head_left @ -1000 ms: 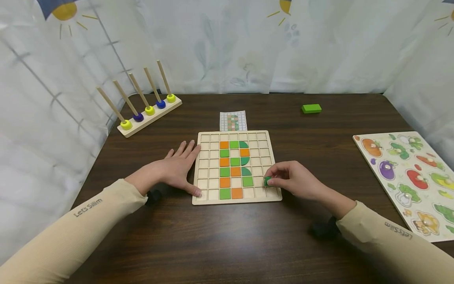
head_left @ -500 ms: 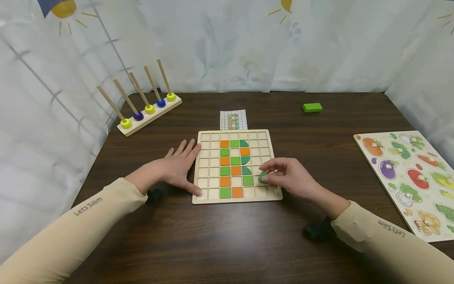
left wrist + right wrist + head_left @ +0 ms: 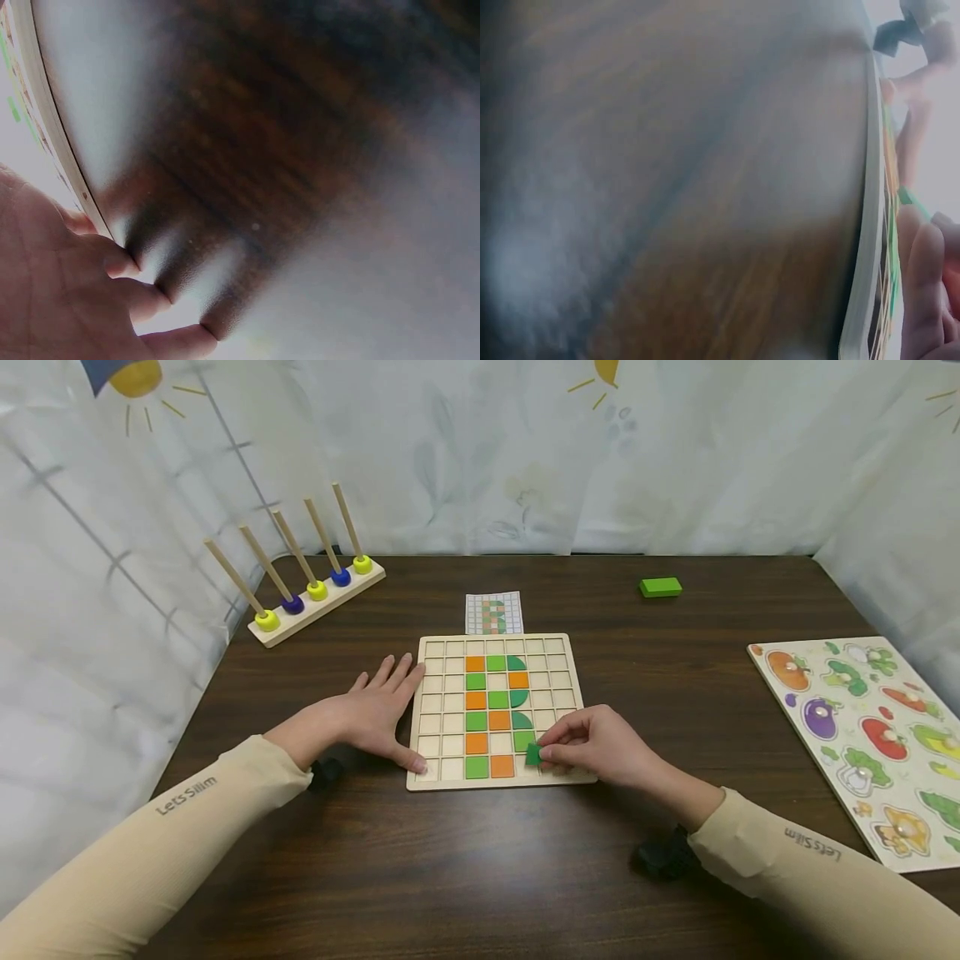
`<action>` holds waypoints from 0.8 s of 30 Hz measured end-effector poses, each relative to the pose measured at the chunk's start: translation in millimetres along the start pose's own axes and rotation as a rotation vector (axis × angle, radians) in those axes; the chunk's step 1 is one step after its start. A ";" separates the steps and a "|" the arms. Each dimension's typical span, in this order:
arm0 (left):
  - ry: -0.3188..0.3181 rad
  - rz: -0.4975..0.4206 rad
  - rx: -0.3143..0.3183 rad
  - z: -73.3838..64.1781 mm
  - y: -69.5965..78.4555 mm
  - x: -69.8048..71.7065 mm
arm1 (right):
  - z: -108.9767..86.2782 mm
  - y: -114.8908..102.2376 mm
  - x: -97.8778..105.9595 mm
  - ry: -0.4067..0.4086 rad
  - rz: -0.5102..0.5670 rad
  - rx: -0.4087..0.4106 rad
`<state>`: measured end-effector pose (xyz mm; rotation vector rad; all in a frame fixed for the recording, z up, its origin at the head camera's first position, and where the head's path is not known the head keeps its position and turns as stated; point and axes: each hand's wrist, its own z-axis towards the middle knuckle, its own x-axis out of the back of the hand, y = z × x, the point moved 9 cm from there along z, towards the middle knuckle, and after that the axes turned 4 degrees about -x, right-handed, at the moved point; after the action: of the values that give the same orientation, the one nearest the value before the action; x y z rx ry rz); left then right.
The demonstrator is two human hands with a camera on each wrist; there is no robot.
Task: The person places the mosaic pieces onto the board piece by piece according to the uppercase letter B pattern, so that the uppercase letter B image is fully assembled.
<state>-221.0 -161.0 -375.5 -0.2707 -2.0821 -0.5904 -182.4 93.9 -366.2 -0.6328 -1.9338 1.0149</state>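
Observation:
A wooden grid board [image 3: 441, 700] lies mid-table, with orange, light green and dark green tiles set in its cells. My right hand [image 3: 603, 745] pinches a dark green tile [image 3: 533, 754] between thumb and fingers, close over the lower part of the board, right of the orange tile [image 3: 502, 767] in the bottom row. In the right wrist view the pinched tile's green edge [image 3: 910, 198] shows at the fingertips. My left hand [image 3: 378, 714] lies with spread, straight fingers at the board's left edge, its thumb on the lower left corner. The left wrist view shows those fingers [image 3: 154, 300] on the dark table.
A printed pattern card [image 3: 493, 613] lies behind the board. At the back left stands a peg stacker [image 3: 318, 606] with yellow and blue rings. A green block [image 3: 660, 587] sits at the back right, and a vegetable puzzle board [image 3: 840, 710] at the right.
My right hand has moved left across the board with the dark green tile, from the right edge to the lower middle. The left hand has stayed in place.

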 end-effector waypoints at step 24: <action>0.007 -0.002 -0.001 0.5 -0.8 -0.3 | 2.0 -16.9 -14.3 0.087 -0.273 0.075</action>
<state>-221.5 -161.5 -376.2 -0.2673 -2.0757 -0.5924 -177.5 73.4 -359.0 -0.3532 -1.8371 0.8682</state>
